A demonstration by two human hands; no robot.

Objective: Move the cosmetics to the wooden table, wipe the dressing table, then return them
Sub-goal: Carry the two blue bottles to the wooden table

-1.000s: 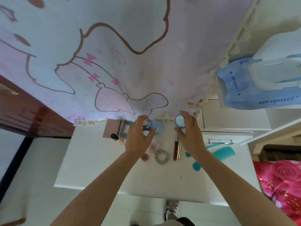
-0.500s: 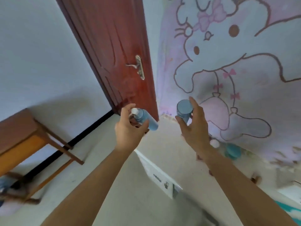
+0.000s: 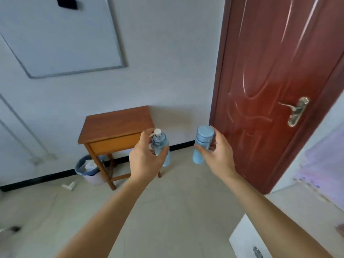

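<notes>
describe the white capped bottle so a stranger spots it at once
Left of the dark red wooden door stands a small brown wooden table. In front of it the left hand grips a see-through blue plastic bottle. Its small white cap sets it apart from the opaque pale blue bottle with a wide blue lid in the right hand.

A domestic room: panelled wooden door (image 3: 270, 81) with lever handle (image 3: 296, 111), small wooden surface (image 3: 117, 121) against a white wall (image 3: 167, 53), lined waste bin (image 3: 88, 169) beside it, tiled floor (image 3: 176, 205).
</notes>
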